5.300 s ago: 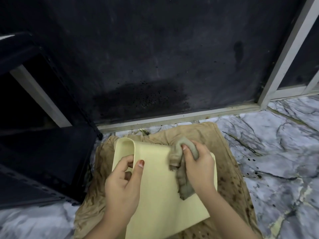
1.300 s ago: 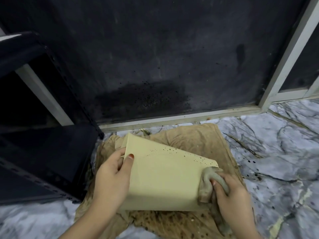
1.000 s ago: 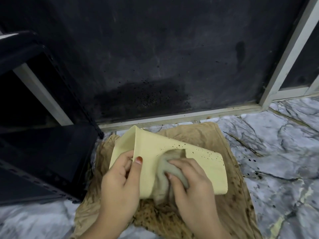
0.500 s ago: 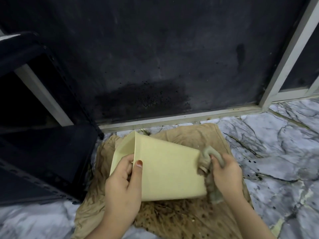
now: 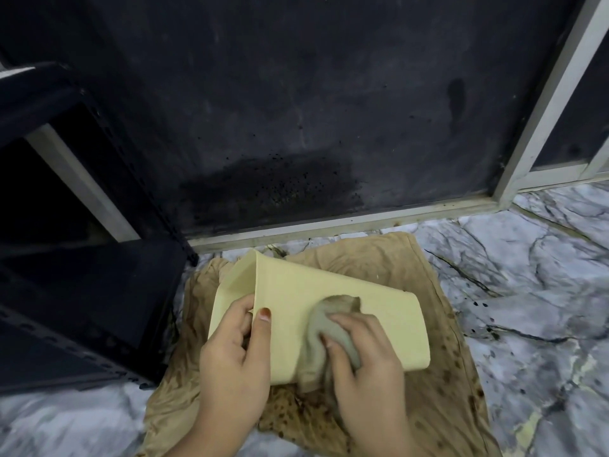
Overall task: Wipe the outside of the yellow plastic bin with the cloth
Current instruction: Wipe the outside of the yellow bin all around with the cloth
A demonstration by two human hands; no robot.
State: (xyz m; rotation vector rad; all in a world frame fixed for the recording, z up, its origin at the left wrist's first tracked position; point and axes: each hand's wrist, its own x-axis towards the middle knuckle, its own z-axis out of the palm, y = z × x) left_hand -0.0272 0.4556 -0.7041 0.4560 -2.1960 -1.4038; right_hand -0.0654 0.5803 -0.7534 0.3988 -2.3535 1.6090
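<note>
The pale yellow plastic bin [image 5: 379,311] lies on its side, its open mouth toward the left and its base toward the right. My left hand [image 5: 232,351] grips the rim at the mouth, thumb on the outer wall and fingers inside. My right hand [image 5: 365,361] presses a crumpled grey-green cloth [image 5: 324,321] against the middle of the bin's upper outer wall. The bin's underside is hidden.
A tan, brown-stained fabric [image 5: 438,390] is spread under the bin on the marble-patterned floor [image 5: 534,291]. A dark metal shelf [image 5: 82,308] stands close on the left. A black panel with a white frame [image 5: 329,225] rises just behind.
My right hand with the cloth has slid left from the bin's base end to the middle of its wall. The left hand keeps its grip on the rim.
</note>
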